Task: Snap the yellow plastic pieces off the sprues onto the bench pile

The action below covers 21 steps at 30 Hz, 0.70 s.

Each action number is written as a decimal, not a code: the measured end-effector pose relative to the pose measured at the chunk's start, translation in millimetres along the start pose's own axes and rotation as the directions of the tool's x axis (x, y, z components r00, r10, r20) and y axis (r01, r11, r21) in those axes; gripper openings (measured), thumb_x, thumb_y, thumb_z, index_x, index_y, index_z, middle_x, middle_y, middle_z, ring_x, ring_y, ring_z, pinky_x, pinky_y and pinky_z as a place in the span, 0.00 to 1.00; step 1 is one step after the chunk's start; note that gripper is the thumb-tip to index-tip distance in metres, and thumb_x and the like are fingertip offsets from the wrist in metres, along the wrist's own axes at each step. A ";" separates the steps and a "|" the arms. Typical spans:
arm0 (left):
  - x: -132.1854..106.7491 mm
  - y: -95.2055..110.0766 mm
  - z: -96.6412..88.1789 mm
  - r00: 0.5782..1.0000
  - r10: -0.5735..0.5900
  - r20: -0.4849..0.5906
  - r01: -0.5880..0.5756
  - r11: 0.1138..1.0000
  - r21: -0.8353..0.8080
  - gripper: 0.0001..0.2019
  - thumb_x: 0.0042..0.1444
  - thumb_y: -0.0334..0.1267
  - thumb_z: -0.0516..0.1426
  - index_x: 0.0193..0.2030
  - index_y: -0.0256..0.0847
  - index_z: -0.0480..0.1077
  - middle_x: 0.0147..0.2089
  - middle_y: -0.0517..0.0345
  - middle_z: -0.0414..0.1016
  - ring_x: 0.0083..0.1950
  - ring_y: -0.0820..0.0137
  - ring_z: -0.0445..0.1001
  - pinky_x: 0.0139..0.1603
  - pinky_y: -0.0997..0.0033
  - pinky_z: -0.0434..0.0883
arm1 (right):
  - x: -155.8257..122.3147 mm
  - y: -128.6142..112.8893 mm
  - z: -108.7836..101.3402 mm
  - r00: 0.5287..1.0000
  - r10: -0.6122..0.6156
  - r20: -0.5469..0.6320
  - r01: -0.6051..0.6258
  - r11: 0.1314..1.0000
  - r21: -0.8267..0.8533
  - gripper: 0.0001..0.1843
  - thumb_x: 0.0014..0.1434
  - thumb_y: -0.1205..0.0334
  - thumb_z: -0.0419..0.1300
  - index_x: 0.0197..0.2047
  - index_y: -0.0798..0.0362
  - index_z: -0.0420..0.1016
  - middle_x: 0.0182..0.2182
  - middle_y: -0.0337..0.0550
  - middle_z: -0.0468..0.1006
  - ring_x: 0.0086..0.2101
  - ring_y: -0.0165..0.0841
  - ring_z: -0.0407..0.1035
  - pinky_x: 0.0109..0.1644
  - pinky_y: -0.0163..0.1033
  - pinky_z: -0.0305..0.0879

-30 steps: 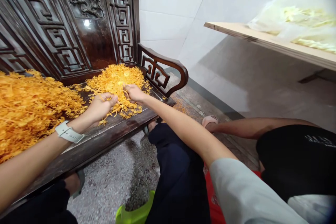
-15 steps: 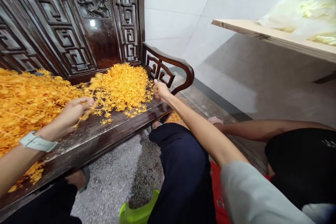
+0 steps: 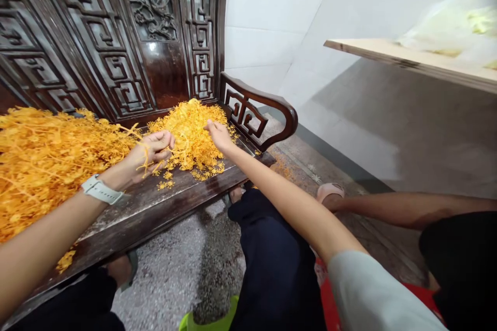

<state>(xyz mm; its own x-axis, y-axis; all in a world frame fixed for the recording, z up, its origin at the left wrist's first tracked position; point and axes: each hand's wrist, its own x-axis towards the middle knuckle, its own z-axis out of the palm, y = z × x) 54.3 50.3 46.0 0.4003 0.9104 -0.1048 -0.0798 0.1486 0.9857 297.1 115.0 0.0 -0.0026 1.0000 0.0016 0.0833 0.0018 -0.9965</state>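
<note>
My left hand (image 3: pixel 153 151), with a pale watch strap on its wrist, is closed on an orange plastic stem (image 3: pixel 145 158) whose branches hang below the fingers. It hovers between two orange piles on a dark wooden bench. On its left spreads a large heap of orange stemmed plastic sprigs (image 3: pixel 58 150). To its right lies a smaller pile of orange star-shaped plastic pieces (image 3: pixel 194 114). Over that smaller pile, my right hand (image 3: pixel 219 135) has its thumb and finger pinched together; what lies between them is hidden or too small to make out.
The carved bench (image 3: pixel 163 83) has a curved armrest (image 3: pixel 285 124) at its right end. A wooden board (image 3: pixel 361 49) bearing a clear bag (image 3: pixel 438 31) juts in at upper right. Another person's leg (image 3: pixel 380 207) extends from the right. A green plastic thing (image 3: pixel 209 323) stands below.
My right hand has moved left from the bench's armrest end to over the smaller pile. My left hand has shifted right and up with orange stem in it. The view has tilted slightly.
</note>
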 end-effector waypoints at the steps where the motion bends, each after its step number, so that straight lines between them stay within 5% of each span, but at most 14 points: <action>1: 1.9 0.6 2.1 1.000 0.000 -0.006 0.000 1.000 0.027 0.21 0.60 0.56 0.70 0.34 0.42 0.71 0.19 0.72 0.47 0.17 0.80 0.43 0.15 0.80 0.48 | -8.3 -4.2 6.6 0.996 0.048 0.074 -0.058 0.989 0.137 0.21 0.76 0.45 0.56 0.37 0.51 0.71 0.40 0.47 0.77 0.40 0.35 0.71 0.44 0.37 0.72; 4: 6.3 -2.5 10.9 0.999 -0.033 -0.013 0.035 0.979 0.200 0.20 0.60 0.57 0.69 0.38 0.41 0.75 0.19 0.70 0.51 0.18 0.79 0.44 0.16 0.79 0.45 | -34.2 -15.0 26.5 0.917 0.130 0.376 -0.291 0.865 0.410 0.19 0.78 0.45 0.52 0.40 0.50 0.70 0.31 0.40 0.74 0.31 0.33 0.69 0.36 0.38 0.72; 6: 7.5 -5.5 17.1 0.999 -0.029 0.020 0.021 0.949 0.315 0.20 0.60 0.56 0.69 0.40 0.40 0.77 0.22 0.66 0.58 0.20 0.78 0.49 0.18 0.78 0.46 | -46.6 -20.2 35.7 0.883 0.161 0.441 -0.366 0.824 0.432 0.18 0.80 0.49 0.50 0.39 0.49 0.68 0.25 0.35 0.69 0.27 0.32 0.65 0.32 0.35 0.68; 11: 1.7 -2.7 24.0 0.988 -0.047 0.145 -0.011 0.925 0.380 0.22 0.62 0.57 0.68 0.45 0.37 0.81 0.23 0.68 0.54 0.23 0.78 0.47 0.22 0.76 0.48 | -55.4 -27.1 37.7 0.892 0.206 0.403 -0.376 0.833 0.407 0.24 0.74 0.46 0.62 0.32 0.49 0.60 0.18 0.29 0.57 0.22 0.27 0.54 0.26 0.31 0.54; 15: -2.7 -0.8 18.7 0.972 -0.162 0.173 0.098 0.940 0.328 0.23 0.65 0.58 0.65 0.53 0.39 0.81 0.23 0.71 0.44 0.21 0.77 0.40 0.20 0.75 0.44 | -53.6 -30.0 33.9 0.941 0.146 0.304 -0.283 0.832 0.477 0.20 0.67 0.52 0.71 0.35 0.50 0.64 0.24 0.29 0.64 0.23 0.25 0.57 0.29 0.31 0.57; 21: -5.6 0.9 22.1 0.933 -0.249 0.259 0.132 0.909 0.396 0.19 0.66 0.55 0.64 0.35 0.41 0.76 0.23 0.67 0.48 0.22 0.77 0.42 0.20 0.74 0.43 | -42.4 -16.5 16.5 0.989 0.053 0.135 -0.095 0.940 0.329 0.18 0.69 0.53 0.66 0.33 0.50 0.63 0.27 0.32 0.64 0.24 0.26 0.57 0.27 0.31 0.49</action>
<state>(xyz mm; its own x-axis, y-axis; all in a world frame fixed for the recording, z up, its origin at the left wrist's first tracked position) 72.1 36.8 50.4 0.6299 0.7127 -0.3087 0.3421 0.1022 0.9341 279.4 72.6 15.0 -0.1331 0.9891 -0.0625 -0.2490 -0.0944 -0.9639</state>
